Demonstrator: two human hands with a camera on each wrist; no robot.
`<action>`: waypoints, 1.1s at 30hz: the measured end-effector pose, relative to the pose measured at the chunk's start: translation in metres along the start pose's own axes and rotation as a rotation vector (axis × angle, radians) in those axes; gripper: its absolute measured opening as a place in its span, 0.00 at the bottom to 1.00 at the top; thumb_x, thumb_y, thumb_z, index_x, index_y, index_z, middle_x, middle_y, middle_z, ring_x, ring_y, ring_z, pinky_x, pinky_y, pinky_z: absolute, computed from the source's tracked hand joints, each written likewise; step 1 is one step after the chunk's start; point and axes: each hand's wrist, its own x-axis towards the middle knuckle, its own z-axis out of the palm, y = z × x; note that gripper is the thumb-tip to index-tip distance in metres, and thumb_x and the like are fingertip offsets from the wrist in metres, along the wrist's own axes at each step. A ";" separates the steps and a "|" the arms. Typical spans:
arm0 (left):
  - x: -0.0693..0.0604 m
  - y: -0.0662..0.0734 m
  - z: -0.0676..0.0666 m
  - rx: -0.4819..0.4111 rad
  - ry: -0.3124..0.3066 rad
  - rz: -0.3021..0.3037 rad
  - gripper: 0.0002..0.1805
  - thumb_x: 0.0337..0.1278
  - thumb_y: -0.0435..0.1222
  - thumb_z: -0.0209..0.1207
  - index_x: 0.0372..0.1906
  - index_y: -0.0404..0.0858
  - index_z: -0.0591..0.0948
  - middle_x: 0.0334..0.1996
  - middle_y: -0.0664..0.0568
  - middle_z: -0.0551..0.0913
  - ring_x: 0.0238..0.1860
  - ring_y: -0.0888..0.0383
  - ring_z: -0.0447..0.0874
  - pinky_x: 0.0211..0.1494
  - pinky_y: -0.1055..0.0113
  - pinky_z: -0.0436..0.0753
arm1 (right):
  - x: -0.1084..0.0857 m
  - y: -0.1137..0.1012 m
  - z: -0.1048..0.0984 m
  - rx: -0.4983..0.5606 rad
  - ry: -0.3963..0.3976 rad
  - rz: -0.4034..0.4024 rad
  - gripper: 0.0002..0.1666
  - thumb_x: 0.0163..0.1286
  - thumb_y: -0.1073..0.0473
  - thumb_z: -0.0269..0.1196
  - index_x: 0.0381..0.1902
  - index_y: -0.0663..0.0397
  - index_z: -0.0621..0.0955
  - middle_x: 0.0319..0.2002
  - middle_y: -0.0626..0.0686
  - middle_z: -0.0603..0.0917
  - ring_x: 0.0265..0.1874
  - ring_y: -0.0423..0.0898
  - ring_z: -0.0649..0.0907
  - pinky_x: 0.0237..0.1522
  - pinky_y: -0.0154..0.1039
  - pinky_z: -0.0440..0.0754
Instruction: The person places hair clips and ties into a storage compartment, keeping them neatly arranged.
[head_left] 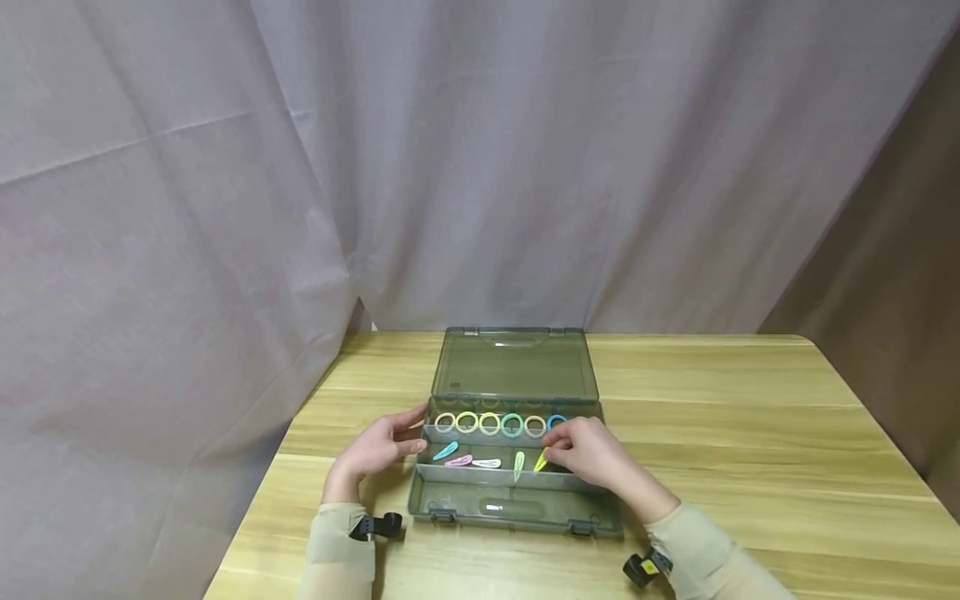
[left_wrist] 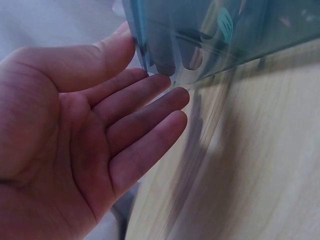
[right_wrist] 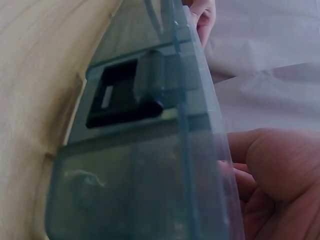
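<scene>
A translucent dark green box (head_left: 491, 527) lies unlatched on the table, its lid laid back. In its middle compartment are hair clips: a blue hair clip (head_left: 446, 451), a pink hair clip (head_left: 459, 461), a white hair clip (head_left: 487, 463) and a pale green hair clip (head_left: 519, 465). My right hand (head_left: 588, 450) pinches the end of a yellow hair clip (head_left: 540, 461) at the right of that row. Against the box's left side, my left hand (head_left: 378, 450) rests with fingers extended; the left wrist view shows its fingertips (left_wrist: 175, 100) by the clear wall.
Several coloured rings, among them a green ring (head_left: 512, 425), stand in a row in the back compartment. The lid (head_left: 517, 367) lies toward the curtain (head_left: 525, 167). Dark latches (head_left: 442, 517) project from the front edge. Wooden tabletop (head_left: 750, 433) extends to the right.
</scene>
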 end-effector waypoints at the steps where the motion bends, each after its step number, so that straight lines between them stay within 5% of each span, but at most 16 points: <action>1: 0.000 0.000 0.001 0.003 -0.002 0.000 0.39 0.74 0.30 0.62 0.82 0.27 0.59 0.80 0.30 0.61 0.73 0.32 0.73 0.70 0.53 0.82 | -0.001 0.000 0.001 0.002 -0.006 0.007 0.07 0.67 0.63 0.73 0.43 0.56 0.92 0.29 0.41 0.90 0.29 0.36 0.86 0.35 0.39 0.87; 33: -0.011 0.000 0.007 0.018 0.021 -0.025 0.39 0.74 0.30 0.63 0.82 0.27 0.60 0.80 0.32 0.61 0.73 0.33 0.73 0.69 0.52 0.83 | -0.010 -0.001 0.006 -0.047 0.008 0.043 0.09 0.64 0.64 0.75 0.43 0.57 0.93 0.30 0.44 0.91 0.30 0.39 0.88 0.37 0.43 0.89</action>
